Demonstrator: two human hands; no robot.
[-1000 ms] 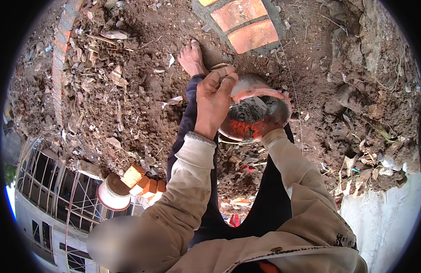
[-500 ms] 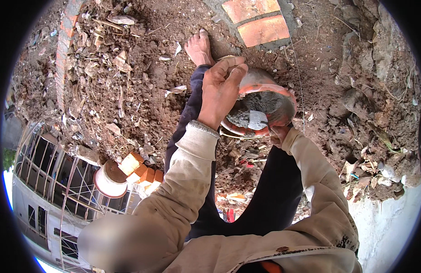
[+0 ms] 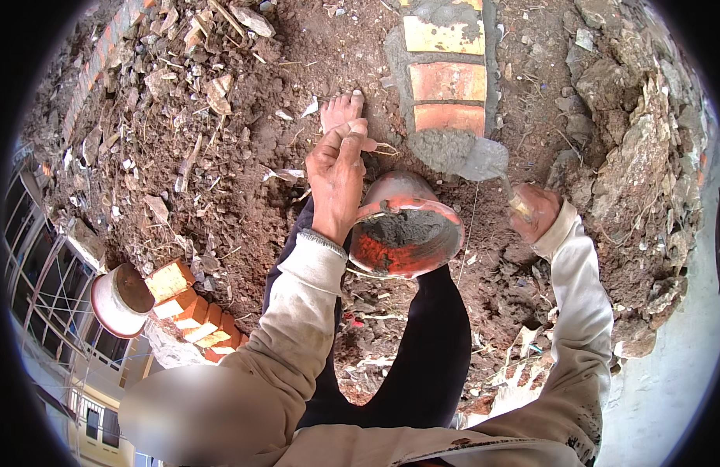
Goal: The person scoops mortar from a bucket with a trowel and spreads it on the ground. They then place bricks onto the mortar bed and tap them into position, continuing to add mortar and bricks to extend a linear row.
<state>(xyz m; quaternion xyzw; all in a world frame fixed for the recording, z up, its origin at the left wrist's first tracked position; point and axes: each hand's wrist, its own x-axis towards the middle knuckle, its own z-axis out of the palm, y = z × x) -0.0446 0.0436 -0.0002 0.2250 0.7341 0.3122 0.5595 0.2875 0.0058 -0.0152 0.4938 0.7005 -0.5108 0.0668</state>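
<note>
My right hand [image 3: 536, 212] grips the handle of a trowel [image 3: 486, 159] off to the right. A heap of wet grey mortar [image 3: 441, 149] lies on its blade, at the near end of a row of orange bricks [image 3: 448, 82]. My left hand [image 3: 336, 173] is closed in a pinch above my bare foot [image 3: 342, 109]. A thin pale loop [image 3: 386, 149] shows beside its fingertips; what they hold I cannot make out. Between my hands a red-orange bucket [image 3: 406, 263] is tilted toward me, with grey mortar [image 3: 410, 230] inside.
A taut string [image 3: 467, 233] runs from near the trowel past the bucket's right side. Loose bricks [image 3: 196, 314] and a round container [image 3: 124, 300] stand at lower left. Rubble and soil [image 3: 196, 140] cover the ground on the left. Rocky earth [image 3: 621, 117] rises on the right.
The trowel has come out of the bucket, carrying mortar, and moved up and right to the brick row. My view has shifted, showing more of the bricks. The left hand stays pinched.
</note>
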